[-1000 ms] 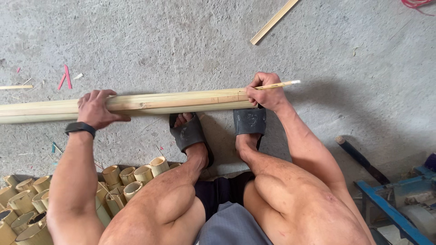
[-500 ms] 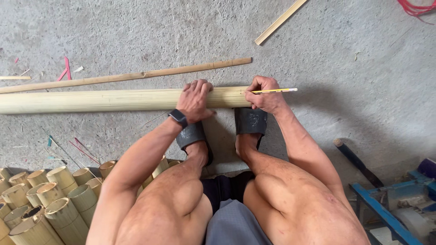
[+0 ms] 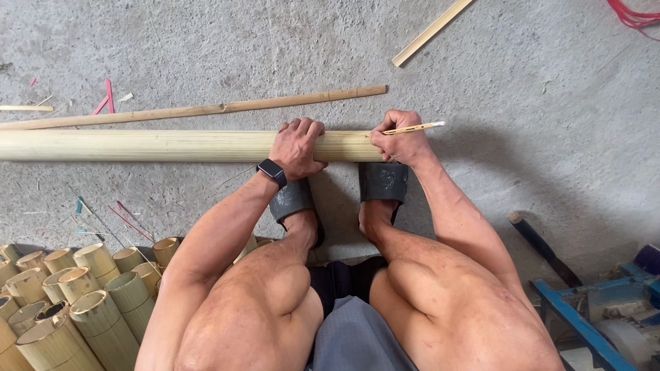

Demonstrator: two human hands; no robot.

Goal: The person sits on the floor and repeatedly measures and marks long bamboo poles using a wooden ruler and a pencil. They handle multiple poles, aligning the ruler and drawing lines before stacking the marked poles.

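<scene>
Your left grip (image 3: 297, 145) is clamped over the thick bamboo pole (image 3: 158, 145) lying across mid-frame on the floor; your right grip (image 3: 399, 137) pinches a pencil (image 3: 414, 128) at the pole's right end.

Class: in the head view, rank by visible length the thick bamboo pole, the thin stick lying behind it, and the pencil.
1. thick bamboo pole, though its left end is cut off by the frame
2. thin stick, nearly as long
3. pencil, clearly shortest

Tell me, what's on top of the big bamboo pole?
The left hand lies over the big bamboo pole, and the right hand presses its end, holding a thin stick. The pole's surface under both hands is hidden.
</scene>
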